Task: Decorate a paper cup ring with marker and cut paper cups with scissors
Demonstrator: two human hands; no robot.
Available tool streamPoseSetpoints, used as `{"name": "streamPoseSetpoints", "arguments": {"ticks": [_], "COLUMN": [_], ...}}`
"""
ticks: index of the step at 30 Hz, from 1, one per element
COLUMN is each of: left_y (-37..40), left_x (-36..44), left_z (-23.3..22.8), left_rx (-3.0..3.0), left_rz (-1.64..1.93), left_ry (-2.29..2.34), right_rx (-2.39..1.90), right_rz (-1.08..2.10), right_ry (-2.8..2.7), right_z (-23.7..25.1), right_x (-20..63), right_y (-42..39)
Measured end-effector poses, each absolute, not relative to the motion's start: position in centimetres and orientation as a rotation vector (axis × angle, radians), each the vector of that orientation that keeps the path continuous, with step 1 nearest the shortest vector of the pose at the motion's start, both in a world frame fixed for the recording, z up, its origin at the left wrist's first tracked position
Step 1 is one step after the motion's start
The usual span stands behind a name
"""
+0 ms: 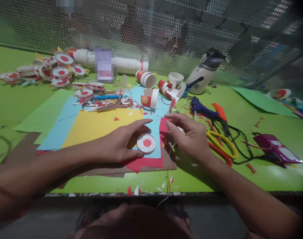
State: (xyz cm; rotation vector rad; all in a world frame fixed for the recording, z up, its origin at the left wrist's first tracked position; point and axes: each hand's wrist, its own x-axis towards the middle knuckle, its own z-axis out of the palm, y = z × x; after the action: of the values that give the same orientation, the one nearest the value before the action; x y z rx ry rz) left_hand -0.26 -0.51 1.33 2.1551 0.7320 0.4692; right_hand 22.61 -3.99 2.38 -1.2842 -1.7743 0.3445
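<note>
My left hand arches open around a disc lying on blue paper; my right hand curls nearby, grip unclear. I'm seemingly positioning the disc; adjusting it calls for a rim pinch.

Between my left hand and right hand I count one disc. Also, one bottle, one glue gun, one purple packet.

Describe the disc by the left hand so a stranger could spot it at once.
On the green table, go to the light blue paper near the front edge. There, within the opening of the left hand, lies a round disc, white with dark specks and a red hexagon in the middle. Unlike the similar discs heaped at the back left, it sits alone.
</note>
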Motion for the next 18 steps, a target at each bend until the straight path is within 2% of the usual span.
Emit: {"name": "streamPoseSetpoints", "arguments": {"ticks": [10, 18], "left_y": [-0.3, -0.6], "left_x": [0.0, -0.1], "left_z": [0.9, 0.5], "left_rx": [2.127, 2.160], "left_rz": [0.505, 0.702], "left_ry": [0.793, 0.752], "right_rx": [-1.318, -1.235], "right_rz": [0.496, 0.658], "right_ry": [-1.698, -1.716], "right_z": [2.1, 2.8], "right_x": [23.3, 22.3], "right_y": [-3.1, -4.3]}}
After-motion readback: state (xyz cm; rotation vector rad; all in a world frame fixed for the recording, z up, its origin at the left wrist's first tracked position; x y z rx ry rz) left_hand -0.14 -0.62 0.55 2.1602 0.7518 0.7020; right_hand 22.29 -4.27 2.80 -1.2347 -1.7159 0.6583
